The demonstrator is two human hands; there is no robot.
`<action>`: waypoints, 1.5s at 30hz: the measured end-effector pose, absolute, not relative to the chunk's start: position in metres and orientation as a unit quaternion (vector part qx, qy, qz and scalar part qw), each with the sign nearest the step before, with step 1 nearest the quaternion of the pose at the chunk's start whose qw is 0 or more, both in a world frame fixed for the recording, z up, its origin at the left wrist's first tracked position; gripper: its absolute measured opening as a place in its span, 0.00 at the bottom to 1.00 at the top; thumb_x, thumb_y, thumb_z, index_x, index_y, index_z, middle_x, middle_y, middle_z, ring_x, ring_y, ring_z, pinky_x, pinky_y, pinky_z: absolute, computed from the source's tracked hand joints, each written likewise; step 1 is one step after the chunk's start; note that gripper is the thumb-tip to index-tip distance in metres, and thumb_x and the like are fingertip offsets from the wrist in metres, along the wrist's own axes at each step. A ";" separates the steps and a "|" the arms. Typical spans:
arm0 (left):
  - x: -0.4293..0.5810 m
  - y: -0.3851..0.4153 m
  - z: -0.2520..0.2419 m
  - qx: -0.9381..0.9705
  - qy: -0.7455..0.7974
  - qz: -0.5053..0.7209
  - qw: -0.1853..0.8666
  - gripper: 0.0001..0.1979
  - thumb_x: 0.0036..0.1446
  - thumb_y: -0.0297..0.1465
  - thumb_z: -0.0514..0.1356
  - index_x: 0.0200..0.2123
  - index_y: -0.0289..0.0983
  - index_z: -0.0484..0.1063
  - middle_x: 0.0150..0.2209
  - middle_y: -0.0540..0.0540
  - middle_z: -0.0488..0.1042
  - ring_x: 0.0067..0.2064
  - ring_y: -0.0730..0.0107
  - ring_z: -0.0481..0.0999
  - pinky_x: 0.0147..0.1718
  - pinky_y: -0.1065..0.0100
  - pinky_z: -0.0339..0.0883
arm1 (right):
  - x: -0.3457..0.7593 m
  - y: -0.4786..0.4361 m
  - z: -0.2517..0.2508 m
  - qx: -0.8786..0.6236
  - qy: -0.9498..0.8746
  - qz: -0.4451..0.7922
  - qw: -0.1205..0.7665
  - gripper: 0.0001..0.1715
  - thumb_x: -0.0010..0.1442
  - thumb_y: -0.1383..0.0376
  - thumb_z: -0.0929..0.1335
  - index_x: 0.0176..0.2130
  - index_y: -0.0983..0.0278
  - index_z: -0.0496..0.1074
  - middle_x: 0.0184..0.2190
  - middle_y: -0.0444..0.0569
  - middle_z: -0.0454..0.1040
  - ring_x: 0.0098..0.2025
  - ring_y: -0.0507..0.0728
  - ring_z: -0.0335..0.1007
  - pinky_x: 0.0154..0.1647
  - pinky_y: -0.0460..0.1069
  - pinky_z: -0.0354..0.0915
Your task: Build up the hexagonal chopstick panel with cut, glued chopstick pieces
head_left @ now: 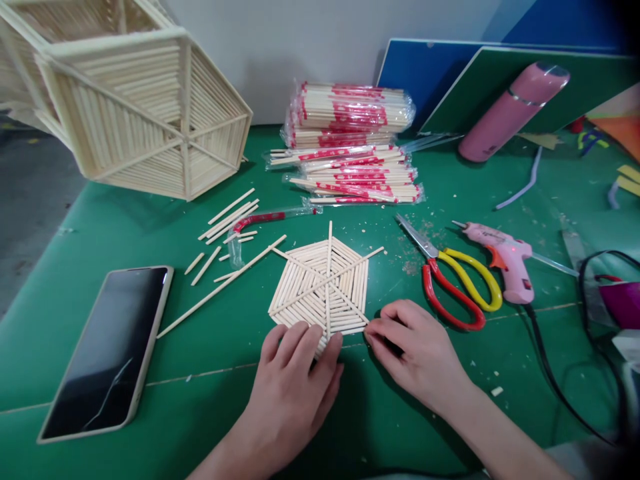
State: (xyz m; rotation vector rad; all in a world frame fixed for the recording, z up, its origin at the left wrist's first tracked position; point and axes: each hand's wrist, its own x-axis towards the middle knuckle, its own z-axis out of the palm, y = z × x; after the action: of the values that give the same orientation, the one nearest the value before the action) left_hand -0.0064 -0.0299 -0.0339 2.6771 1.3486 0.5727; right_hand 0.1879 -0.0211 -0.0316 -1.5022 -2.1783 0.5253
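Note:
A hexagonal panel of wooden sticks lies flat on the green table, with spokes crossing at its middle and some ends poking past the rim. My left hand is closed over its lower left edge, fingers curled on the sticks and hiding part of that side. At the lower right corner, my right hand pinches the tip of a spoke between thumb and fingers. Scissors with one red and one yellow handle rest beyond the right hand. A pink glue gun lies beside them, its cord running down the right.
Loose cut sticks are scattered left of the panel, near a phone. A large stick-built frame stands back left. Wrapped chopsticks are piled at the back. A pink bottle leans against boards.

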 end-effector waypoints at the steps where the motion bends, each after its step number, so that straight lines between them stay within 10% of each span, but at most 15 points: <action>1: -0.006 -0.030 -0.034 0.877 0.442 0.187 0.043 0.12 0.55 0.30 0.53 0.41 0.36 0.70 0.39 0.42 0.69 0.43 0.58 0.65 0.43 0.55 0.56 | 0.188 -0.022 -0.032 -0.543 -0.786 0.192 0.224 0.08 0.56 0.68 0.63 0.32 0.63 0.72 0.28 0.48 0.65 0.30 0.53 0.60 0.30 0.49 0.59; 10: -0.007 -0.030 -0.033 0.878 0.440 0.187 0.039 0.11 0.55 0.30 0.52 0.41 0.35 0.70 0.39 0.42 0.70 0.43 0.58 0.66 0.43 0.55 0.57 | 0.196 -0.026 -0.036 -0.563 -0.698 0.258 0.360 0.08 0.54 0.69 0.64 0.36 0.63 0.72 0.31 0.48 0.67 0.32 0.52 0.66 0.32 0.48 0.65; 45: -0.011 -0.030 -0.035 0.855 0.459 0.213 0.114 0.12 0.54 0.23 0.53 0.43 0.35 0.66 0.39 0.42 0.65 0.41 0.62 0.64 0.41 0.57 0.59 | 0.196 -0.023 -0.038 -0.539 -0.764 0.210 0.284 0.09 0.55 0.69 0.64 0.33 0.64 0.74 0.27 0.48 0.67 0.30 0.53 0.62 0.29 0.48 0.61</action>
State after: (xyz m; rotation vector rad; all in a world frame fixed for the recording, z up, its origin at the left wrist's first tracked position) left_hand -0.0111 -0.0296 -0.0346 2.5066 1.3467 0.6246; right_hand 0.1958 -0.0235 -0.0376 -1.4423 -2.0450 0.5614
